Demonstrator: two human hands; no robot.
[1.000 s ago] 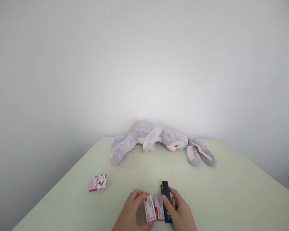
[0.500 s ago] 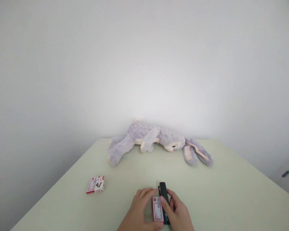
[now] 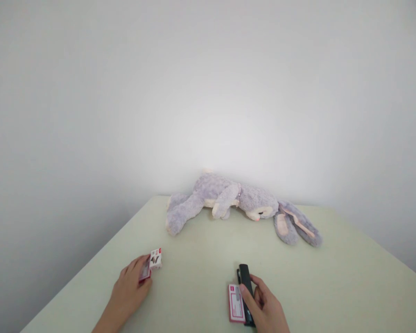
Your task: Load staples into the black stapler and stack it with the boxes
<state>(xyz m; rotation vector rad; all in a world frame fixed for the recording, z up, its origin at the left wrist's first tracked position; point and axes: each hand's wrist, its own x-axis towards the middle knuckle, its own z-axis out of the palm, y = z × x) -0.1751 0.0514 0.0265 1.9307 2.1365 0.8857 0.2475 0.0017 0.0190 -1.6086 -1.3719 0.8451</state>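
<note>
R hand [image 3: 267, 306] — 1 stapler [image 3: 245, 277]; L hand [image 3: 129, 286] — 1 box [image 3: 145, 272]

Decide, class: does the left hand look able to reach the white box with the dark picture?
Probably yes: the left hand is at the red-edged box beside the white box, whose top looks uncovered.

a plush rabbit [image 3: 225, 192] on the table [image 3: 201, 259] suggests a home.

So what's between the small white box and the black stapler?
From the small white box, the head view shows tabletop, then a red-bordered box lying beside the stapler.
</note>
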